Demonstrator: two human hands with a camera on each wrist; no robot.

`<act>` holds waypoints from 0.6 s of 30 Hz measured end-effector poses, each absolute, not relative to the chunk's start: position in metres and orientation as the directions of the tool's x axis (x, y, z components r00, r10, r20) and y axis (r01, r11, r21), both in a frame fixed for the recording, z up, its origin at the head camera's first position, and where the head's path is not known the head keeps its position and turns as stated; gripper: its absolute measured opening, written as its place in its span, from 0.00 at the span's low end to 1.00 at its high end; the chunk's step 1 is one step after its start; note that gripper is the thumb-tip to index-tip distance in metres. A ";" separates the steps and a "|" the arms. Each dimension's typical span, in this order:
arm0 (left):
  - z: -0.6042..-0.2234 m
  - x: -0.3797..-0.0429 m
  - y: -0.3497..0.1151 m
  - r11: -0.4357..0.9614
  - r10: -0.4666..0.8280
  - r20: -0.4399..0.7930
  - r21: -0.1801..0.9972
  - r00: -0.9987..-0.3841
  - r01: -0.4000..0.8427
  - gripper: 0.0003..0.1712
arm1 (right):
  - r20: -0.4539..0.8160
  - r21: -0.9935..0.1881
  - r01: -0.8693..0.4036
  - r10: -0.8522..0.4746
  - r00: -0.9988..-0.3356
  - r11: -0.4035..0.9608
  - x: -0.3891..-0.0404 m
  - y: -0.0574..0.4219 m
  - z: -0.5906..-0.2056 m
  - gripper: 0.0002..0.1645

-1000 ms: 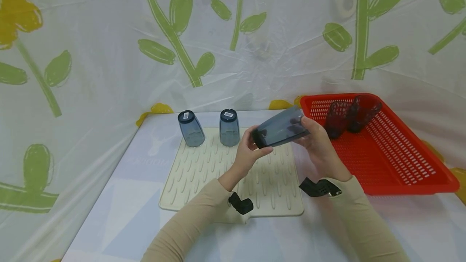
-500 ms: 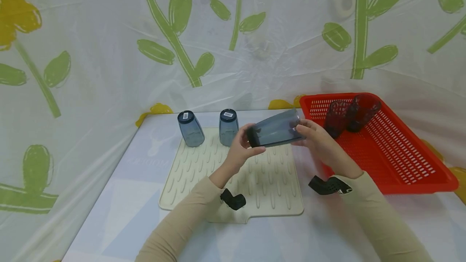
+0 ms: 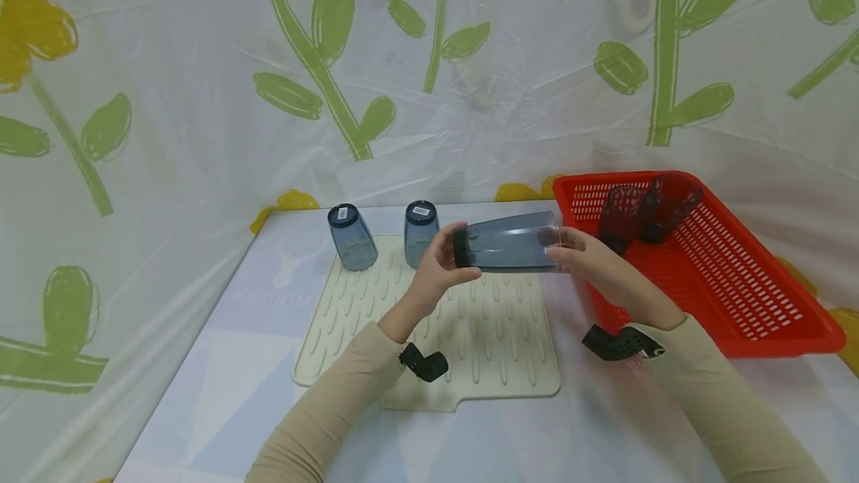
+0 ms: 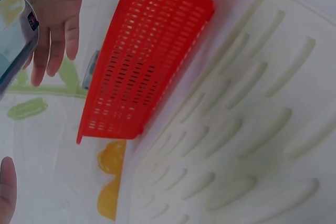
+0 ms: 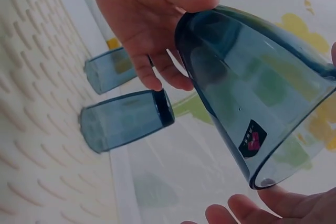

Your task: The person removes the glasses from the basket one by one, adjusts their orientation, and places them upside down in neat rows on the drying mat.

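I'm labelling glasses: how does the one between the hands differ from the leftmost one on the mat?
The held glass lies sideways; the leftmost glass stands upside down. The held glass is raised between left hand and right hand; the leftmost glass rests on the mat, untouched. Both are see-through blue.

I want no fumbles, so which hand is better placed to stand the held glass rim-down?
Probably the left hand: it grips the held glass by its base, while the right hand touches the rim, which would meet the mat.
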State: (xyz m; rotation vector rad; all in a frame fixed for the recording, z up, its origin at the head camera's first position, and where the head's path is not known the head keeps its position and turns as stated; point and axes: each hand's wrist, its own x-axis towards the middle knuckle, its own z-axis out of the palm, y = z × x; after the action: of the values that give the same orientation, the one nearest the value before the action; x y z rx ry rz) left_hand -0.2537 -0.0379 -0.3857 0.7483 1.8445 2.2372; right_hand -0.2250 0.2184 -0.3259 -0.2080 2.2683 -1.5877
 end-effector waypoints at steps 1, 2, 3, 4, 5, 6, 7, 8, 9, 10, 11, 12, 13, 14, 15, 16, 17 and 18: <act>-0.385 -0.254 -0.038 -0.239 0.414 0.284 0.951 -0.865 0.198 0.59 | -0.208 -0.926 0.080 -0.323 -0.923 0.369 -0.225 0.219 -0.326 0.47; -0.385 -0.255 -0.038 -0.242 0.411 0.287 0.949 -0.865 0.199 0.60 | -0.207 -0.923 0.074 -0.325 -0.923 0.378 -0.224 0.219 -0.325 0.47; -0.385 -0.255 -0.038 -0.242 0.408 0.287 0.949 -0.867 0.201 0.61 | -0.207 -0.920 0.070 -0.327 -0.922 0.386 -0.223 0.220 -0.325 0.47; -0.384 -0.255 -0.037 -0.243 0.404 0.289 0.949 -0.868 0.203 0.61 | -0.206 -0.919 0.064 -0.333 -0.920 0.390 -0.223 0.221 -0.325 0.48; -0.384 -0.256 -0.037 -0.245 0.402 0.292 0.947 -0.868 0.206 0.62 | -0.204 -0.918 0.059 -0.339 -0.918 0.392 -0.222 0.221 -0.325 0.48; -0.384 -0.256 -0.037 -0.247 0.399 0.293 0.947 -0.869 0.206 0.63 | -0.200 -0.920 0.054 -0.348 -0.916 0.387 -0.222 0.221 -0.324 0.48; -0.383 -0.256 -0.037 -0.252 0.398 0.296 0.945 -0.868 0.207 0.64 | -0.198 -0.922 0.049 -0.356 -0.913 0.385 -0.222 0.222 -0.325 0.48; -0.382 -0.256 -0.036 -0.258 0.396 0.298 0.944 -0.868 0.206 0.64 | -0.198 -0.922 0.049 -0.359 -0.912 0.384 -0.221 0.222 -0.324 0.48; -0.382 -0.256 -0.036 -0.265 0.395 0.300 0.942 -0.868 0.204 0.65 | -0.198 -0.922 0.047 -0.363 -0.910 0.384 -0.221 0.222 -0.324 0.48; -0.381 -0.256 -0.036 -0.272 0.395 0.301 0.941 -0.868 0.203 0.65 | -0.197 -0.923 0.046 -0.368 -0.908 0.381 -0.221 0.222 -0.325 0.48; -0.380 -0.256 -0.036 -0.276 0.394 0.300 0.940 -0.869 0.200 0.65 | -0.202 -0.924 0.051 -0.370 -0.907 0.380 -0.221 0.222 -0.325 0.48; -0.379 -0.255 -0.036 -0.283 0.393 0.300 0.939 -0.869 0.197 0.65 | -0.204 -0.925 0.053 -0.374 -0.905 0.377 -0.221 0.222 -0.325 0.49; -0.378 -0.255 -0.036 -0.289 0.393 0.301 0.937 -0.869 0.194 0.65 | -0.206 -0.924 0.054 -0.375 -0.904 0.378 -0.221 0.223 -0.326 0.49; -0.378 -0.255 -0.036 -0.293 0.393 0.301 0.937 -0.869 0.192 0.65 | -0.208 -0.925 0.056 -0.377 -0.902 0.376 -0.221 0.223 -0.326 0.50; -0.377 -0.254 -0.036 -0.297 0.392 0.302 0.936 -0.869 0.191 0.65 | -0.206 -0.927 0.055 -0.382 -0.901 0.370 -0.221 0.223 -0.327 0.50; -0.376 -0.254 -0.036 -0.302 0.392 0.303 0.934 -0.869 0.190 0.65 | -0.204 -0.929 0.053 -0.389 -0.898 0.366 -0.221 0.224 -0.328 0.50; -0.374 -0.253 -0.036 -0.307 0.391 0.303 0.933 -0.869 0.187 0.65 | -0.201 -0.929 0.048 -0.392 -0.898 0.366 -0.221 0.224 -0.328 0.50; -0.373 -0.253 -0.036 -0.311 0.390 0.303 0.932 -0.869 0.186 0.66 | -0.193 -0.930 0.038 -0.397 -0.897 0.366 -0.221 0.224 -0.329 0.51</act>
State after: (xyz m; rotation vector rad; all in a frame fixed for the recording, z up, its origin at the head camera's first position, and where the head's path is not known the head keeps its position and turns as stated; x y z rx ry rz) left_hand -0.2526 -0.0356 -0.3734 0.7444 1.7585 2.3253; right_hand -0.2212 0.2238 -0.3294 -0.3127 2.2471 -1.5447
